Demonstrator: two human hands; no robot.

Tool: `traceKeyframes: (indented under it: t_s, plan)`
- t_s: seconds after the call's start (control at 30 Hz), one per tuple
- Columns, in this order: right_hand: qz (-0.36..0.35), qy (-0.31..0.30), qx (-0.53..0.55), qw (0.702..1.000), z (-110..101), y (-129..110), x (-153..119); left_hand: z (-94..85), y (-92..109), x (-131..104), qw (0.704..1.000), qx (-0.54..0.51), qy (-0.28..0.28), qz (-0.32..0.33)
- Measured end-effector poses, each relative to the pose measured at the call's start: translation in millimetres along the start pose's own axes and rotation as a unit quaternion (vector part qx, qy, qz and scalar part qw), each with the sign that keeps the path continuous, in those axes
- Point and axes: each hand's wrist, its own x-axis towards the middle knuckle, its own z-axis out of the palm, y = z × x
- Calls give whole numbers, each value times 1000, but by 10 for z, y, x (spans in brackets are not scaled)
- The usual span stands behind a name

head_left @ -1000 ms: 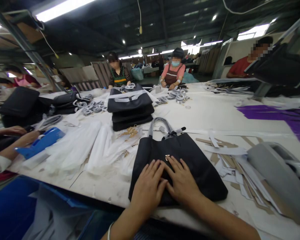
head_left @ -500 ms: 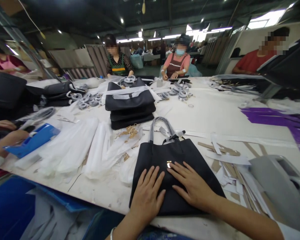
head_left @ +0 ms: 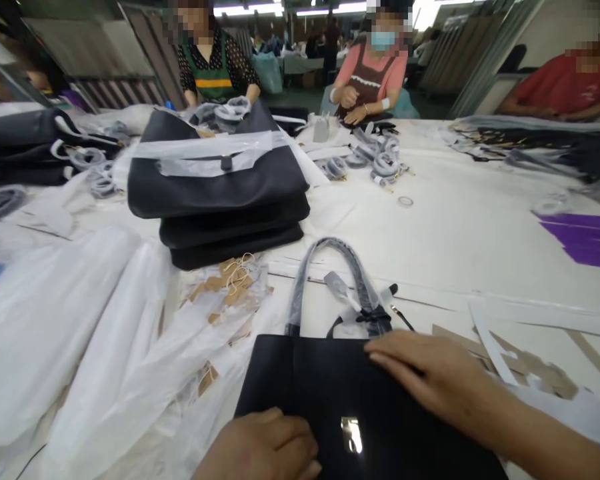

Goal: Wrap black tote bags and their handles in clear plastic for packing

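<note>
A black handbag [head_left: 305, 380] with a gold clasp [head_left: 351, 435] lies before me, its lower part cut off by the frame. Its plastic-wrapped handles [head_left: 325, 250] stand up beyond the top edge, with a small tag [head_left: 337, 287] and a dark strap beside them. My left hand [head_left: 263, 447] rests on the bag's left side, fingers slightly bent and holding nothing visible. Across the upper right of the bag stretches my right hand [head_left: 430, 373], open, its fingertips touching the top edge.
Stacked black bags [head_left: 215, 187] stand at the back left. Clear plastic sheets [head_left: 80, 333] and brown tags [head_left: 230, 280] cover the left side. Wrapped coiled straps [head_left: 380, 160] lie farther back. Paper strips [head_left: 520, 360] and purple sheets [head_left: 585, 240] are right. Co-workers sit across the table.
The view has moved closer and lower. My right hand has shifted from the bag's middle up to its top edge; my left hand has moved toward the left side, its fingers more bent.
</note>
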Motion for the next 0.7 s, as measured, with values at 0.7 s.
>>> traceKeyframes:
  t_s: [0.7]
  plan:
    - [-99, -194, 105, 970, -259, 101, 683, -220, -68, 624, 999, -16, 48, 21]
